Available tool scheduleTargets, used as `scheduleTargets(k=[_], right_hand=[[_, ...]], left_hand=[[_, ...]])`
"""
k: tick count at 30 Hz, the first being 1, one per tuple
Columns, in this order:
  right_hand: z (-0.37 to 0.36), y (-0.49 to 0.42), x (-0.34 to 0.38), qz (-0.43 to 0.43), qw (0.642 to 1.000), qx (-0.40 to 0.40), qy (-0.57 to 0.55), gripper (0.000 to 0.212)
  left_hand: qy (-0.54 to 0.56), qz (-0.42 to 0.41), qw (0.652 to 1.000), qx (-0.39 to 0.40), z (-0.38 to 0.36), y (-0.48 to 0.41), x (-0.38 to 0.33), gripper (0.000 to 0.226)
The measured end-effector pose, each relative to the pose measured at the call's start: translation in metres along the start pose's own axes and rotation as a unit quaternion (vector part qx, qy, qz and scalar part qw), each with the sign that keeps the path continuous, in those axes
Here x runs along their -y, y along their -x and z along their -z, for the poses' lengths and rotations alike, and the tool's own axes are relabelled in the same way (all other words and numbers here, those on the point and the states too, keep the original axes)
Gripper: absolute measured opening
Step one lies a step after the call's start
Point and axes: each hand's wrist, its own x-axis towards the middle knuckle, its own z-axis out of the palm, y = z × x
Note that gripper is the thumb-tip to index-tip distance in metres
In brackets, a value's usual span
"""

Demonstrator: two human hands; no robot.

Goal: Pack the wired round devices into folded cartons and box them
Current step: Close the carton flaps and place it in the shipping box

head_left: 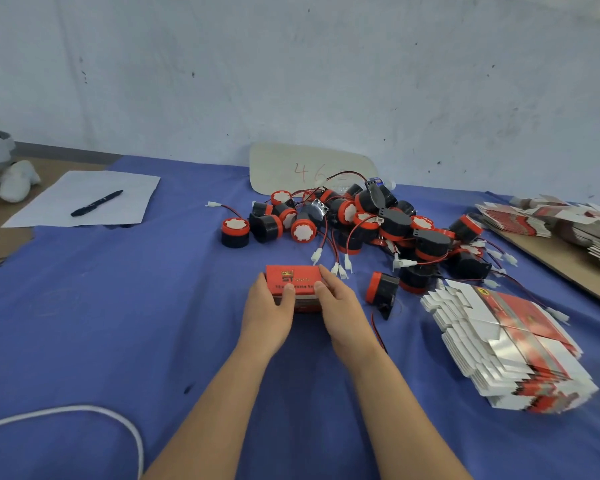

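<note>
Head view: left hand [269, 304] and right hand [338, 303] both grip red carton [293, 277], frame centre, thumbs on top. Likely closing step: squeeze evenly, keep carton square, seat end flaps flush.

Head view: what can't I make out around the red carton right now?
- Red carton contents: the closed top and both hands hide the inside.
- Its near face and lower print: covered by the left hand and right hand.
- Number on the card: faint, with its end behind wires from the device pile.
- Far flat-carton stack: cut off by the right edge.
</note>
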Motion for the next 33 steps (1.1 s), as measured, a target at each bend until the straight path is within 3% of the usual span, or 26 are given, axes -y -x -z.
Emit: scheduleTargets(k=[5, 10, 13, 23, 28, 33], right_hand=[[0.002, 0.004, 0.008, -0.013, 1.0, 0.021, 0.006, 0.042], [0.0, 0.007, 0.008, 0.005, 0.999, 0.017, 0.04, 0.026], [0.002, 0.009, 0.008, 0.013, 0.998, 0.021, 0.05, 0.029], [-0.005, 0.008, 0.004, 0.017, 1.0, 0.002, -0.01, 0.029], [-0.014, 0.016, 0.019, 0.033, 0.998, -0.025, -0.05, 0.039], [0.029, 0.037, 0.084, 0.145, 0.977, -0.126, -0.09, 0.03]], left_hand=[[-0.012, -0.005, 1.0, 0.021, 0.004, -0.002, -0.001, 0.032], [-0.034, -0.004, 0.999, 0.028, 0.007, -0.003, -0.002, 0.037], [-0.041, 0.001, 0.999, 0.024, 0.007, -0.001, -0.002, 0.039], [0.072, 0.036, 0.997, -0.004, 0.005, -0.005, 0.004, 0.043], [0.146, -0.018, 0.989, -0.028, 0.01, 0.004, -0.006, 0.046], [0.244, -0.12, 0.962, 0.011, 0.0, 0.01, -0.085, 0.033]])
